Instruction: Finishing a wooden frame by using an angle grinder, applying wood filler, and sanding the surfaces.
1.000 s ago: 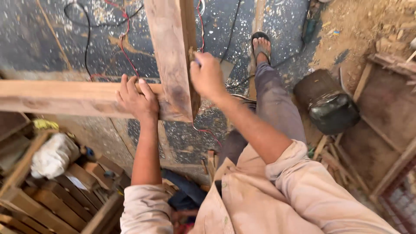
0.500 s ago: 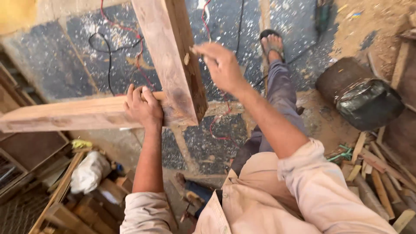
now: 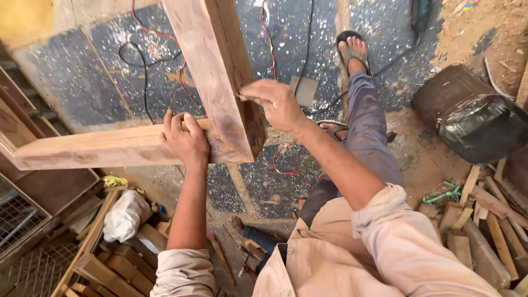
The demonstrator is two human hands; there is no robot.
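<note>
My left hand (image 3: 184, 137) lies palm down, fingers together and curled forward, arm straight out from a rolled sleeve. My right hand (image 3: 275, 103) reaches further, wrist bent, fingertips pinched toward the thumb. My right leg is stepped forward, foot in a sandal.

1. Wooden beams (image 3: 212, 71) joined at a corner: 2, one long horizontal, one crossing it.
2. Hands: 2. Left hand (image 3: 184, 140) on the horizontal beam; right hand (image 3: 275, 102) at the edge of the crossing beam.
3. Sandalled feet (image 3: 353, 50): 2 in view, one ahead, one partly hidden behind the right forearm.
4. Dark drum (image 3: 467, 113) lying on its side: 1.
5. White sack (image 3: 125, 215): 1.
6. Red cables (image 3: 268, 38) on the floor: at least 2; black cables (image 3: 144, 82): at least 2.
7. Wood offcuts (image 3: 484, 220) at right: many, exact count not determinable.
</note>
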